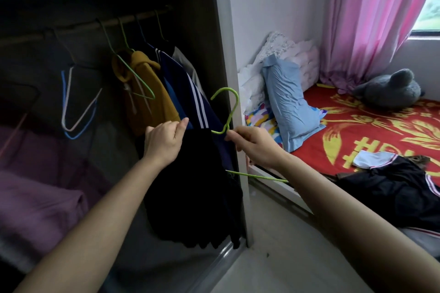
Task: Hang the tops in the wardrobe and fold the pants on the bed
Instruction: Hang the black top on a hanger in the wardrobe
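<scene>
Before the open grey wardrobe (222, 31), the left hand (164, 143) grips the top edge of a black fabric garment (190, 188) while the right hand (256, 148) pinches the neck of a lime-green wire hanger (234, 104), its hook upright beside a hanging navy white-striped jacket (188, 88).

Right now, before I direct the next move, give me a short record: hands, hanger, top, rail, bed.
left hand: grips the upper edge of the black top
right hand: pinches the green hanger just below its hook
green hanger: off the rail, hook up, one arm poking out under the right wrist
black top: hangs between the hands, in front of the wardrobe opening
rail: holds a mustard hoodie and a navy jacket
bed: dark clothes heaped at the near edge
</scene>
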